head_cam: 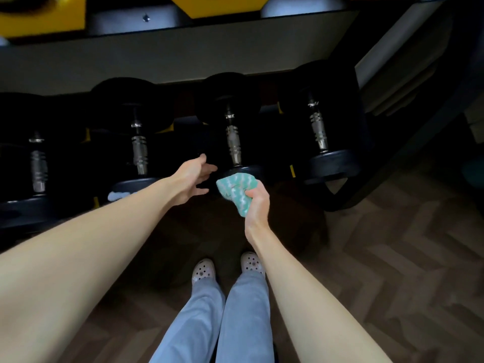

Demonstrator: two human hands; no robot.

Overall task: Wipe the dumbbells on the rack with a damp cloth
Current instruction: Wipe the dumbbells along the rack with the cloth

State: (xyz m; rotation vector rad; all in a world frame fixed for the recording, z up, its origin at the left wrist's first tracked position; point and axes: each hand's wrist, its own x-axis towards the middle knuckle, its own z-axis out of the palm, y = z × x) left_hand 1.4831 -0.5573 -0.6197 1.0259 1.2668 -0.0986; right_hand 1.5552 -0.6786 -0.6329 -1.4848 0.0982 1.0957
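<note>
Several black dumbbells with chrome handles lie in a row on the lower shelf of a dark rack (340, 195). My right hand (258, 205) grips a bunched green-and-white cloth (235, 189) against the near head of the third dumbbell (233, 142). My left hand (192, 179) reaches in just left of that head, fingers spread and relaxed, holding nothing. Whether it touches the dumbbell is hidden in shadow. The neighbouring dumbbell (138, 150) on the left shows a pale smear on its near head.
An upper shelf (183, 19) with yellow-headed dumbbells overhangs the row. Another dumbbell (318, 132) lies at the right end, beside the rack's slanted side frame. My feet in light clogs (203, 271) stand on herringbone wood floor (392, 271).
</note>
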